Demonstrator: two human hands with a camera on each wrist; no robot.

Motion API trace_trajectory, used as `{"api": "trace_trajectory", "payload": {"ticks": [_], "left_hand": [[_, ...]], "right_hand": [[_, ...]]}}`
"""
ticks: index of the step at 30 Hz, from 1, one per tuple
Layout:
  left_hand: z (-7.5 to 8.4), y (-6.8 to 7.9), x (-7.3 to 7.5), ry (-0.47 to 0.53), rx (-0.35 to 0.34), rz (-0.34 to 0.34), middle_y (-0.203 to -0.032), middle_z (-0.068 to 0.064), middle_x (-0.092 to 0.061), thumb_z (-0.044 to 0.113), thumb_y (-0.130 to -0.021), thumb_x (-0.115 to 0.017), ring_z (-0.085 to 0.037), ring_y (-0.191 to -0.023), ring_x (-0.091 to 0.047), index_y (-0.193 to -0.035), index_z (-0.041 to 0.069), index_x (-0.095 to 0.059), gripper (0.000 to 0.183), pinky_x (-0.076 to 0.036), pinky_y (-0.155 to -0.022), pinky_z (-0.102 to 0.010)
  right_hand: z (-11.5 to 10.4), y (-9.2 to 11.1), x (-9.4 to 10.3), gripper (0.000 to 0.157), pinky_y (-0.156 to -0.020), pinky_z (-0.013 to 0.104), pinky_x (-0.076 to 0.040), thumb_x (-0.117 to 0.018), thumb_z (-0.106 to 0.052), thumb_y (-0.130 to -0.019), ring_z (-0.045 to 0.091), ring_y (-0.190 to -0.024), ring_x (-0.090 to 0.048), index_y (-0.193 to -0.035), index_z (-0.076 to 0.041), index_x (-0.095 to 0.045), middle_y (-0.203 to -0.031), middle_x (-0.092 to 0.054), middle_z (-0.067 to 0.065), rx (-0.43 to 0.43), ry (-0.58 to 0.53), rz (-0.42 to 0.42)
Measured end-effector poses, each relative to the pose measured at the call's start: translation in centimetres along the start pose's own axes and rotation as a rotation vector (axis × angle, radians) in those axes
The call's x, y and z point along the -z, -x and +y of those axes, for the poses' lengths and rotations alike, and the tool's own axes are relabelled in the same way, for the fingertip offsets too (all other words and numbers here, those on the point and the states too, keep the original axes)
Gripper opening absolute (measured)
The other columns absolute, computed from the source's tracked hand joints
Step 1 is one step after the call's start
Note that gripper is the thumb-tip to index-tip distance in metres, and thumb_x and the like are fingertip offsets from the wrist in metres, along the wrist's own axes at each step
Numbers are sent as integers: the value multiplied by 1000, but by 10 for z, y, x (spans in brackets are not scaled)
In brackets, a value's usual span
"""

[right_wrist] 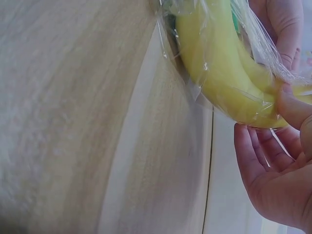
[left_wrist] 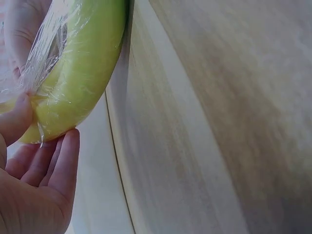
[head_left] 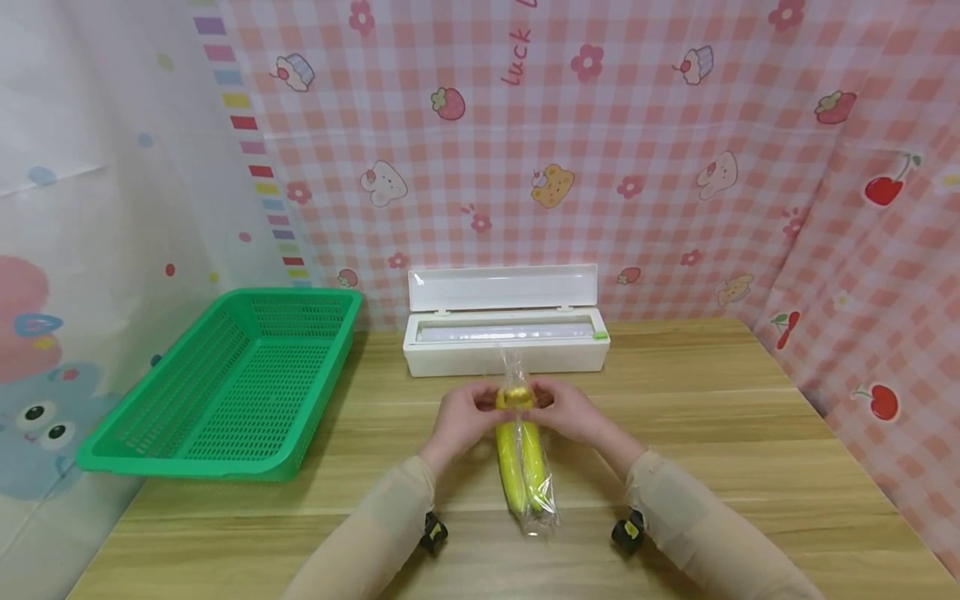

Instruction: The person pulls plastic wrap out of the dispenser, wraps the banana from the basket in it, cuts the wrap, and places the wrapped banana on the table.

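Observation:
A small bunch of yellow bananas (head_left: 512,467) is wrapped in clear plastic film (head_left: 542,500), its stem end toward the back. From the left, my left hand (head_left: 463,417) pinches the bunch near the stem, thumb on top and fingers beneath. My right hand (head_left: 567,410) pinches the opposite side the same way. In the left wrist view, the thumb presses film against the banana (left_wrist: 83,87) while the fingertips (left_wrist: 72,139) support its underside. The right wrist view shows film stretched over the bananas (right_wrist: 219,68), with loose folds along the outer side.
Behind the hands stands a white cling film dispenser (head_left: 506,358) with its lid (head_left: 502,289) raised and a roll inside. A green perforated basket (head_left: 315,400) sits on the left of the wooden table (head_left: 720,433). Patterned cloth (head_left: 480,167) hangs around the back and sides.

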State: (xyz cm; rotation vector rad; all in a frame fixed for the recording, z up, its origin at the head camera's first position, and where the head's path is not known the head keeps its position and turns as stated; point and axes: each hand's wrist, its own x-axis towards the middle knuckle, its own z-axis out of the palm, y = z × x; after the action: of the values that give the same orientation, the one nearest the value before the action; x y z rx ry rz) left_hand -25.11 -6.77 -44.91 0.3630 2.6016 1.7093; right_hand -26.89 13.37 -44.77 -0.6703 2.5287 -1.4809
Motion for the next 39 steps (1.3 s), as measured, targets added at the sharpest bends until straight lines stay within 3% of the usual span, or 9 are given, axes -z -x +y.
{"api": "trace_trajectory", "payload": {"ticks": [4,8,16,23,32,39], "left_hand": [[2,2,1,-10,-27,6,-100,-5,-73,12,-79,-83,-17,-89,-68,-109,5,-71,34,-56,-82,-30],[7,4,3,-27,-64,18,-102,-5,-74,11,-79,-83,-18,-90,-68,-109,6,-72,33,-56,-82,-31],[12,9,6,-80,-152,57,-102,-5,-73,10,-79,-83,-18,-93,-68,-114,6,-71,37,-56,-82,-29],[15,13,8,-54,-224,90,-107,-12,-72,-3,-78,-79,-25,-97,-68,-115,1,-69,39,-57,-79,-26],[20,20,9,-28,-327,107,-110,-16,-71,-9,-77,-76,-30,-99,-68,-114,-2,-69,39,-59,-81,-37],[20,26,10,-90,-402,107,-111,-13,-71,-6,-78,-77,-26,-100,-68,-113,0,-70,36,-58,-84,-38]], "right_hand": [[-4,2,-1,26,-68,30,-55,-75,-7,-86,19,-84,-63,-109,-2,-65,-92,-68,5,18,40,26],[-6,3,-2,26,-74,33,-57,-74,-5,-86,22,-89,-63,-110,-1,-65,-94,-68,6,78,78,60],[-12,7,-5,25,-82,37,-58,-74,1,-84,26,-93,-64,-108,1,-66,-98,-68,9,172,64,125],[-18,10,-8,32,-83,35,-58,-75,4,-82,27,-94,-64,-113,3,-65,-102,-65,12,205,69,179],[-19,15,-11,37,-82,34,-58,-75,9,-79,27,-95,-63,-114,1,-66,-105,-65,13,286,72,234],[-22,22,-12,35,-79,32,-58,-76,10,-78,26,-96,-63,-110,1,-66,-106,-66,12,379,110,280]]}}
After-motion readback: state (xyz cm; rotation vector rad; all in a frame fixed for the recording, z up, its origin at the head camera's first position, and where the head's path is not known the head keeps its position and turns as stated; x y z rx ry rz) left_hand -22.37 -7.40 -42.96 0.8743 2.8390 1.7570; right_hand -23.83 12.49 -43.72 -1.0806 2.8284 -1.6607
